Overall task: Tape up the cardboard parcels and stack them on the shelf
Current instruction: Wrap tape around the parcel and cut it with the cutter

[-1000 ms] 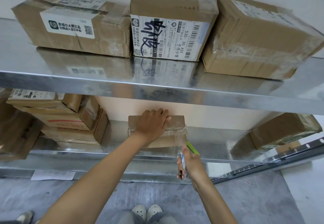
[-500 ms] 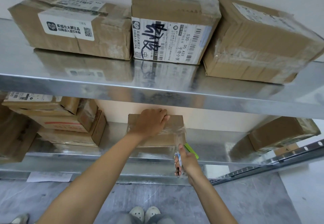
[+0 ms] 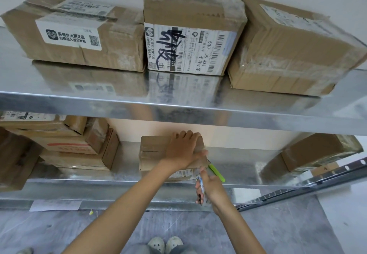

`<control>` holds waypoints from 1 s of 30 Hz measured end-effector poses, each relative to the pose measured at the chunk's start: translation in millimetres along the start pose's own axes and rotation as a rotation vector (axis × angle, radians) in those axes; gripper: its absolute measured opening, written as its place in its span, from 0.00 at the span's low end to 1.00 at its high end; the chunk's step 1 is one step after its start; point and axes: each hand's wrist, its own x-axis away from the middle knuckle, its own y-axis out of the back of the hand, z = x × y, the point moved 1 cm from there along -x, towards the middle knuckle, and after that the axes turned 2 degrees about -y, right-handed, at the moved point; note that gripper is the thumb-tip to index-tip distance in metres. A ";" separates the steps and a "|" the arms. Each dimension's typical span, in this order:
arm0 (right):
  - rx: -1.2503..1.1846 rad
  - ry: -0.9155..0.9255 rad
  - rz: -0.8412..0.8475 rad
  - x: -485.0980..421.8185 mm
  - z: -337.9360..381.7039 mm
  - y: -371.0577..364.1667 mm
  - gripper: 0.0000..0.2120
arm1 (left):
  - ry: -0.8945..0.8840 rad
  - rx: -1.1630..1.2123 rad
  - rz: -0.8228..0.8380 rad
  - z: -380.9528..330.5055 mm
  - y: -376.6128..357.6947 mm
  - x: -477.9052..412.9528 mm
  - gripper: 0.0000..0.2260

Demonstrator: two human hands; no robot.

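Small brown cardboard parcel (image 3: 153,150) sits on the lower shiny metal shelf (image 3: 238,164), its labelled side toward the person; foreshortening hides its long axis. The left hand (image 3: 182,150) presses flat on its top, fingers together. Just right of that hand and nearer the person, the right hand (image 3: 210,186) grips a green-and-white tool (image 3: 216,171) at the parcel's corner.

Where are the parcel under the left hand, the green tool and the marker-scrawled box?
parcel (image 3: 153,150): head view, bare cardboard top, left part.
green tool (image 3: 216,172): head view, middle of its green shaft.
marker-scrawled box (image 3: 190,49): head view, white label on its front.
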 end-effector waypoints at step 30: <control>-0.087 0.114 0.163 5.4 1.2 9.7 0.16 | 0.421 1.009 -0.080 -54.4 -44.4 134.6 0.14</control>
